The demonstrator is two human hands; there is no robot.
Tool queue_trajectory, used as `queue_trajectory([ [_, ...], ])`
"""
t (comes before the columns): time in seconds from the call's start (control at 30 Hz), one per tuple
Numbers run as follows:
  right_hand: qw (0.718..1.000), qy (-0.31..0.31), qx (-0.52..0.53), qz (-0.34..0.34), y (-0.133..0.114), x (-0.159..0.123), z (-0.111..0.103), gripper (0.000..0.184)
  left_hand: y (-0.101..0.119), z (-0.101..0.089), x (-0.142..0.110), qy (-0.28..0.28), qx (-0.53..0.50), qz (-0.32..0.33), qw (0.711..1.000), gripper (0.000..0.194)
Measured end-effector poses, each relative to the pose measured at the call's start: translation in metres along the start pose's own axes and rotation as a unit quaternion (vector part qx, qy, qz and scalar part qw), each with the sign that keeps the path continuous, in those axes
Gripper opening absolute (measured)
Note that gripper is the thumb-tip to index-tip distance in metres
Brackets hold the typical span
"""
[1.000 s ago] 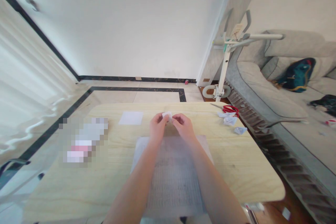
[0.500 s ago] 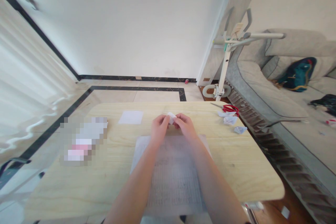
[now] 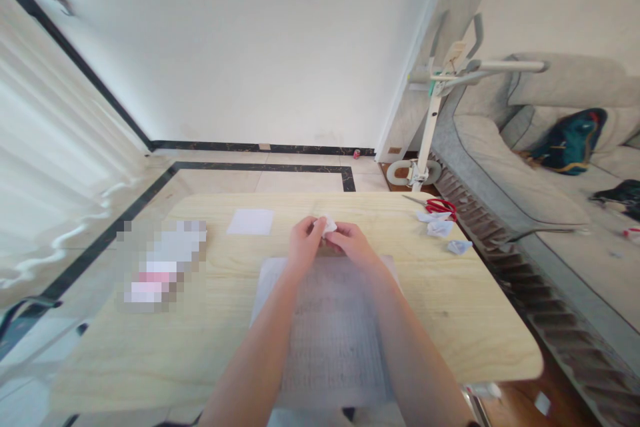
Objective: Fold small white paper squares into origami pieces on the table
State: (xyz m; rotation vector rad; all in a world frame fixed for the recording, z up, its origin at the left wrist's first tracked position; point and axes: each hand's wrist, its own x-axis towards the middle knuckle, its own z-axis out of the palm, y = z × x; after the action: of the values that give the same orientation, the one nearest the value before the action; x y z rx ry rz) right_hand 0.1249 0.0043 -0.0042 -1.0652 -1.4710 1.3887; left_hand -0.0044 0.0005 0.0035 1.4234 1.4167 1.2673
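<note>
Between my two hands is a small folded piece of white paper (image 3: 329,226), held above the far middle of the wooden table (image 3: 470,320). My left hand (image 3: 306,240) pinches its left side, thumb in front. From the right, my right hand (image 3: 351,240) grips it with thumb and bent fingers. The paper's lower part is partly hidden by the fingers. Under my forearms lies a printed sheet (image 3: 335,333), its text too blurred to read. A flat white square of paper (image 3: 251,221) rests left of my hands.
Red-handled scissors (image 3: 440,207) lie at the far right of the table, beside folded paper pieces (image 3: 439,227) and another folded piece (image 3: 459,247). A pixelated item (image 3: 175,247) is on the left. A grey sofa (image 3: 545,193) and a white exercise frame (image 3: 429,127) stand beyond the right edge.
The paper in my hands has turned and now looks more opened out and crumpled. My right fingers have shifted lower around it. Elsewhere on the table everything stays in place.
</note>
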Motion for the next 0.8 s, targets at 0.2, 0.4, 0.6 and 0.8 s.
queue_trajectory([
  [0.2,1.000,-0.010,0.003,0.010,0.0041,-0.0010,0.0003,0.016,-0.0021,-0.0002,0.0009,0.009,-0.002,0.006,1.000,0.031],
  [0.4,1.000,-0.012,0.009,0.009,0.0025,-0.0016,0.0010,0.015,-0.0013,-0.0008,0.0002,0.006,-0.004,0.003,1.000,0.032],
  [0.6,1.000,-0.011,-0.003,0.007,0.0018,-0.0012,0.0005,0.014,-0.0002,-0.0005,-0.0001,0.011,-0.011,-0.001,1.000,0.031],
  [0.8,1.000,-0.009,-0.014,-0.007,0.0025,-0.0003,0.0002,0.014,0.0010,-0.0010,-0.0004,0.008,-0.007,0.004,1.000,0.030],
])
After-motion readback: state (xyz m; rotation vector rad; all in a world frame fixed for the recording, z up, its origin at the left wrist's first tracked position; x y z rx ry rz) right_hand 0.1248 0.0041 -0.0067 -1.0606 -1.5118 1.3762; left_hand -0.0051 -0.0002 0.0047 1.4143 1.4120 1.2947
